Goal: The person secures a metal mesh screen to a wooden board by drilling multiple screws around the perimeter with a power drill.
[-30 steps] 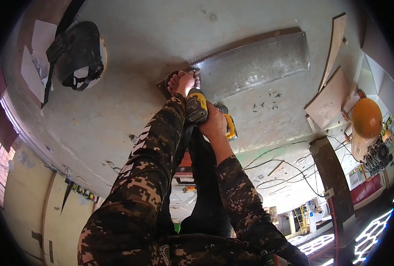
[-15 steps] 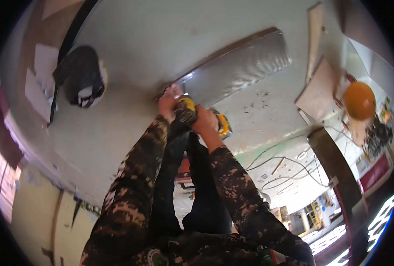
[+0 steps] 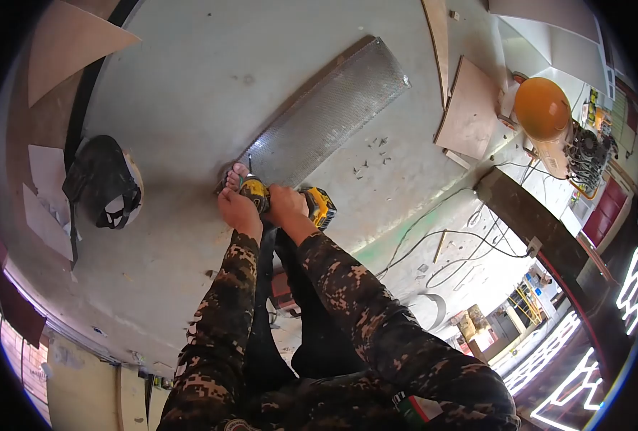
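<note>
A yellow and black cordless drill (image 3: 255,192) points away from me, its thin bit touching or just above the near left end of a long perforated metal sheet (image 3: 333,108). My right hand (image 3: 289,206) is wrapped round the drill's handle, with the yellow battery (image 3: 321,207) sticking out on the right. Against the left side of the drill body my left hand (image 3: 240,212) is closed, its fingertips partly hidden. Bare toes (image 3: 237,174) rest at the sheet's end, just beyond my left hand.
Several small screws (image 3: 370,154) lie scattered right of the sheet. A black and white welding helmet (image 3: 103,183) sits at left. Wood panels (image 3: 469,108), an orange-tanked compressor (image 3: 543,108) and loose cables (image 3: 434,233) are on the right. A dark beam (image 3: 523,212) crosses there.
The camera view has turned, so the sheet, helmet and compressor appear shifted left. Both hands stay on the drill at the same end of the sheet.
</note>
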The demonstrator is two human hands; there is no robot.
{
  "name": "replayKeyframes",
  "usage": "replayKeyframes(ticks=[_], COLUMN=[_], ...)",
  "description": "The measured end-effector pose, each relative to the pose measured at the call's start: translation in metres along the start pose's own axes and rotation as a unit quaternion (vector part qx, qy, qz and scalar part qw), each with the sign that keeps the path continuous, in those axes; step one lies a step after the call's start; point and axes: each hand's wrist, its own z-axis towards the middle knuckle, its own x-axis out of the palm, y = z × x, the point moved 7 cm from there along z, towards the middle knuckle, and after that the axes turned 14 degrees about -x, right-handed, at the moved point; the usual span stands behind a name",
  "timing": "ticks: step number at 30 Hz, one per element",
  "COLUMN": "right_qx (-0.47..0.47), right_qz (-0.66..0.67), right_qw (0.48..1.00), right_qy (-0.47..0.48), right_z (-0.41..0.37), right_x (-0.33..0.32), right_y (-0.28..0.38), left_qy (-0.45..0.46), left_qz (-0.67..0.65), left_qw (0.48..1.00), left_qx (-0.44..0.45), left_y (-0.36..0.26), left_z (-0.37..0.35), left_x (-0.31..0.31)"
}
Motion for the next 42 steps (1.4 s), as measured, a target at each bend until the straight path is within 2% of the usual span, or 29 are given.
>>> replayKeyframes(ticks=[2, 6, 9, 14, 15, 21, 25, 27, 30, 36, 42], right_qx=[-0.002, -0.002, -0.003, 0.019, 0.028, 0.018, 0.026, 0.018, 0.011, 0.012, 0.0], right_qz=[-0.005, -0.012, -0.03, -0.024, -0.025, -0.035, -0.034, -0.038, -0.035, -0.041, -0.048], right_qw=[1.0, 1.0, 0.999, 0.999, 0.999, 0.999, 0.999, 0.999, 0.999, 0.999, 0.997], right_qy=[0.008, 0.02, 0.016, 0.031, 0.032, 0.032, 0.032, 0.025, 0.028, 0.03, 0.061], right_z=[0.0, 0.0, 0.002, -0.003, -0.004, -0.001, 0.0, 0.0, -0.001, 0.0, -0.001], right_x=[0.0, 0.002, 0.007, -0.007, -0.009, -0.008, -0.007, -0.007, -0.013, -0.011, -0.016], right_y=[0.002, 0.0, -0.003, 0.009, 0.01, 0.01, 0.01, 0.01, 0.012, 0.012, 0.019], left_qy=[-0.064, -0.061, -0.114, -0.099, -0.125, -0.108, -0.109, -0.132, -0.114, -0.123, -0.128], left_qz=[0.076, 0.046, 0.124, 0.105, 0.124, 0.079, 0.106, 0.102, 0.046, 0.062, 0.074], left_qw=[0.993, 0.994, 0.981, 0.985, 0.979, 0.987, 0.986, 0.979, 0.987, 0.983, 0.986], left_qx=[0.066, 0.076, 0.099, 0.097, 0.104, 0.091, 0.074, 0.115, 0.105, 0.124, 0.082], left_y=[-0.009, -0.001, -0.004, -0.01, -0.013, -0.008, -0.013, -0.011, -0.01, -0.015, -0.019], left_z=[-0.004, 0.007, 0.006, -0.001, -0.003, 0.003, -0.002, 0.002, 0.001, -0.005, -0.009], left_x=[-0.003, 0.003, -0.005, 0.0, -0.001, 0.001, -0.002, -0.003, 0.0, -0.003, -0.007])
